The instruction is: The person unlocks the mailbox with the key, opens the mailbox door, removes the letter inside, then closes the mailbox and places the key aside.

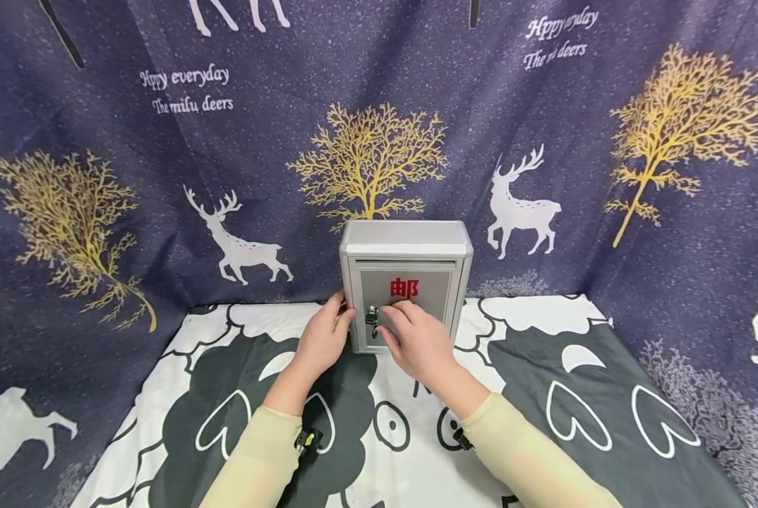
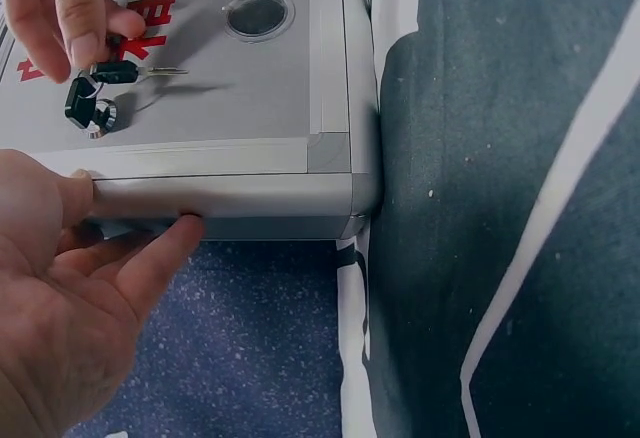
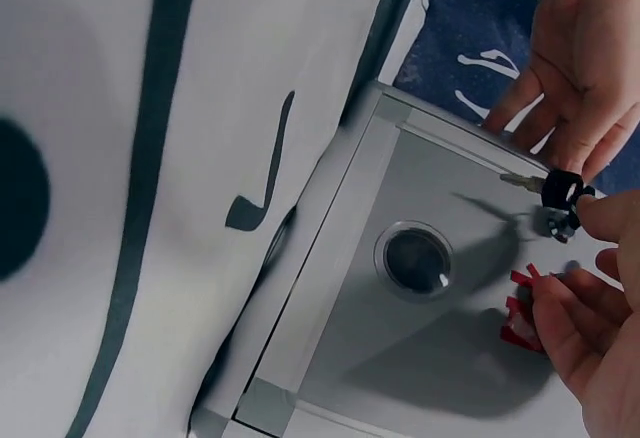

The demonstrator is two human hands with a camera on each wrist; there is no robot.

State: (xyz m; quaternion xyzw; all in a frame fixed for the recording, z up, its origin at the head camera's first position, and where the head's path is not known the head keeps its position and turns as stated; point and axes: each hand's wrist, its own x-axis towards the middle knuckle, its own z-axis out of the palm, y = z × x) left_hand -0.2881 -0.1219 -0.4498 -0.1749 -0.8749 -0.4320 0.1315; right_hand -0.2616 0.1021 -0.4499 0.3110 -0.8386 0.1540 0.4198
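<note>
A grey metal box with red lettering and a slot near its top stands upright. My left hand holds its left side; in the left wrist view the thumb of that hand is at the front edge and its fingers lie against the side. Black-headed keys are at the round lock, one blade pointing outward. My right hand is in front of the door, fingers bent. In the right wrist view its thumb and fingers are at a key head, pinching it as far as visible.
The box stands on a black and white patterned cloth. Behind it hangs a dark blue curtain with deer and golden trees. A round window shows low on the box's front.
</note>
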